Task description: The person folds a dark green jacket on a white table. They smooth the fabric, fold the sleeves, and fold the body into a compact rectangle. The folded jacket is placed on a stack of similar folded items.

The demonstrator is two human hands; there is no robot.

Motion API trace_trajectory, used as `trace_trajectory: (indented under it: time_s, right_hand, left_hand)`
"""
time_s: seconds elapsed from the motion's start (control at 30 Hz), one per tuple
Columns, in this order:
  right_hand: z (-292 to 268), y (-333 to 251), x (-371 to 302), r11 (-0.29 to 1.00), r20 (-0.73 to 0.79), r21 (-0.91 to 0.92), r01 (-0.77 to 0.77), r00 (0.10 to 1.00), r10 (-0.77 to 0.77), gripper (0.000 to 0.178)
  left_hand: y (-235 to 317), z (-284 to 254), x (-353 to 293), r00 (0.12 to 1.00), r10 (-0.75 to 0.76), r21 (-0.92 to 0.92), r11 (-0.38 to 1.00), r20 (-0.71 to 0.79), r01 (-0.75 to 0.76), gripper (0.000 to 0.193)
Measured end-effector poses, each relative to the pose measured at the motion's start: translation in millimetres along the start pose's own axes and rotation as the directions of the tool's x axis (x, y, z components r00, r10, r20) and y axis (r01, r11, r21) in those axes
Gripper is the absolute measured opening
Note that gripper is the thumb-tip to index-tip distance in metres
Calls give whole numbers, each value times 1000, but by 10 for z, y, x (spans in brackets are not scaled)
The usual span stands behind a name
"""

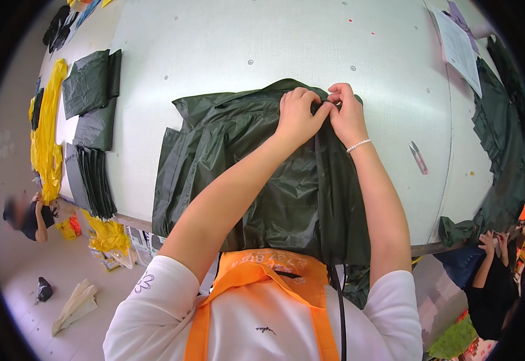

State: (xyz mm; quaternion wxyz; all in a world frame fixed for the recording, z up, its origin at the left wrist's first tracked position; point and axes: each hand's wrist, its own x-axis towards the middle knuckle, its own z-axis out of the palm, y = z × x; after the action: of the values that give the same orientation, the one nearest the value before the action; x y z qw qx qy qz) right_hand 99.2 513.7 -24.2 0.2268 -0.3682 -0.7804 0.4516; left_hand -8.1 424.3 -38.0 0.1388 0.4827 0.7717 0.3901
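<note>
A dark green jacket [226, 156] of thin shiny cloth lies spread on the white table [226, 42], its lower part hanging over the near edge. My left hand [298, 114] and my right hand [346, 117] meet at the garment's far edge, near the collar. Both pinch the cloth there with fingertips close together. A beaded bracelet is on my right wrist. I wear a white shirt and an orange apron.
Small thread snips [419, 157] lie on the table to the right. Paper sheets [460, 48] sit at the far right. Folded dark green pieces [91, 81] and yellow cloth [47, 126] lie at the left. Another person [494, 277] works at the right; a third person [28, 216] sits far left.
</note>
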Motion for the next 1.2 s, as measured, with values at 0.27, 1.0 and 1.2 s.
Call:
trace_trajectory:
  time_s: [0.27, 1.0, 1.2]
  right_hand:
    - [-73, -32, -54, 979, 24, 198, -49, 999, 46, 21]
    - [-1490, 1197, -661, 700, -380, -694, -170, 912, -154, 39]
    - [-1963, 1415, -1364, 717, -351, -601, -352, 923, 159, 20]
  left_hand:
    - [-32, 95, 41, 995, -29, 17, 999, -97, 31, 12]
    - [-1331, -1559, -666, 904, -175, 412, 845, -389, 341, 38]
    - [-1946, -1826, -857, 759, -592, 231, 726, -270, 648, 62]
